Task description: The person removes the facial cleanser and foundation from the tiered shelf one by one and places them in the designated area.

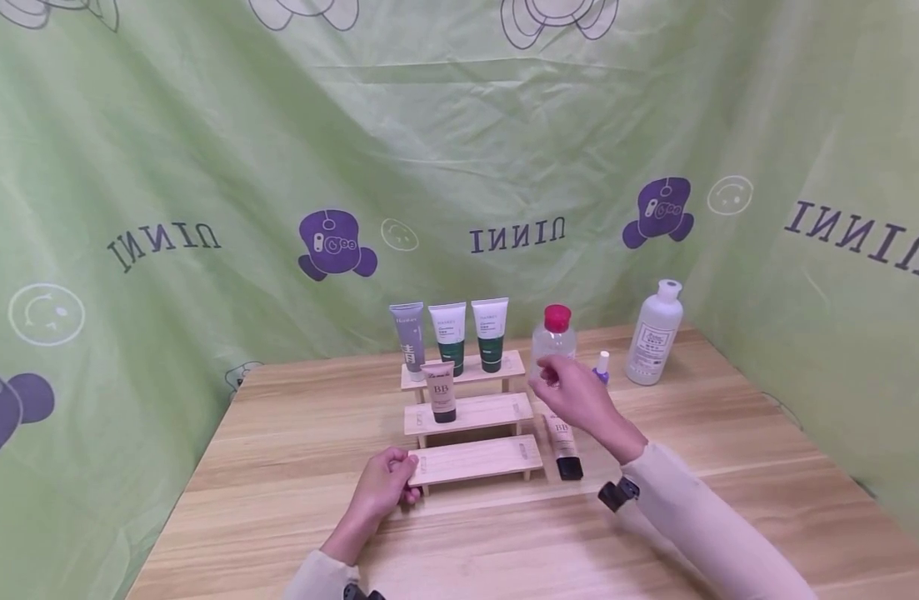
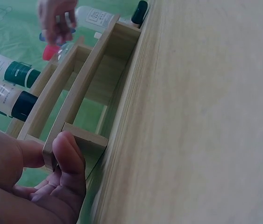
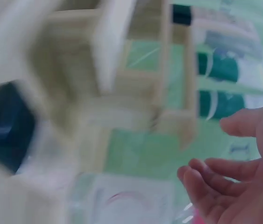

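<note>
A three-tier wooden display stand [image 1: 474, 461] stands on the table. My left hand [image 1: 384, 483] pinches the left end of its lowest tier, thumb and fingers around the board in the left wrist view. My right hand [image 1: 579, 398] is in the air right of the stand, in front of a clear bottle [image 1: 555, 342] with a red cap; its fingers [image 3: 224, 179] are loosely bent, holding nothing. A BB cream tube [image 1: 441, 390] stands cap-down on the middle tier. Another BB cream tube [image 1: 561, 442] lies right of the stand, its black cap towards me.
On the top tier stand a grey tube [image 1: 408, 337] and two white-and-green tubes [image 1: 448, 333]. A small blue bottle [image 1: 602, 368] with a white cap and a white bottle [image 1: 656, 337] are at the back right. A green printed curtain [image 1: 429, 167] hangs behind the table.
</note>
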`<state>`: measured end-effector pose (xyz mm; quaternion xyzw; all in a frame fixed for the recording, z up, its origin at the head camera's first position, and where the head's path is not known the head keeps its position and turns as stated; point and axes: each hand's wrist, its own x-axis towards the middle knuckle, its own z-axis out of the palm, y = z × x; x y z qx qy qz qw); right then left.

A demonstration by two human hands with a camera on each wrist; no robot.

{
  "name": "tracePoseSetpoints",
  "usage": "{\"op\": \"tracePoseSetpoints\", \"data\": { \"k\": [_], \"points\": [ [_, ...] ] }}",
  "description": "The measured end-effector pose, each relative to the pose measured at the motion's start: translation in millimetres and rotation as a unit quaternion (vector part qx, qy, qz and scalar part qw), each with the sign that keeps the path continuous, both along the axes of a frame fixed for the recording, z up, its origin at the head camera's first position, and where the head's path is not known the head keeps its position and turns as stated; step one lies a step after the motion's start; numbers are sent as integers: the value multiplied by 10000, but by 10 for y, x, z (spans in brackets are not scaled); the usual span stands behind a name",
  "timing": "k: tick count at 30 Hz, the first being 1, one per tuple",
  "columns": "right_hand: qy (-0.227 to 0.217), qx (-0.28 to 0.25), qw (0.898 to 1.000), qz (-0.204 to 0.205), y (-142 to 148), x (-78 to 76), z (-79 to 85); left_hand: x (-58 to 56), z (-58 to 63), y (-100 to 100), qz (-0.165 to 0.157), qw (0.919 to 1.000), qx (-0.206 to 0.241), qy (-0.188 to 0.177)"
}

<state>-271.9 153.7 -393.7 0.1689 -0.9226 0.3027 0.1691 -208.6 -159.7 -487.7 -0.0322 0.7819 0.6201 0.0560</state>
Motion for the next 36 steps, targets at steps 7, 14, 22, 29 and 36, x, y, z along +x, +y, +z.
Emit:
{"op": "tracePoseSetpoints", "data": {
  "k": [7,14,22,29,36],
  "points": [
    [353,-1001,9820,1561,-372,-62,282,3,-2,-7,16,10000,-19,-57],
    [489,-1239,9664,2198,-654,-85,179,14,-10,-4,-34,9999,21,-99],
    [-273,-1682,9584,2291,-841,-47,-47,17,-2,-13,-24,10000,-4,-91],
    [-616,-2176,9446,2379,-973,-55,-206,8,-10,-16,-52,10000,11,-70],
    [-689,-2314,9398,2420,-1084,-45,-282,12,-13,-22,-73,10000,26,-56]
  ]
}}
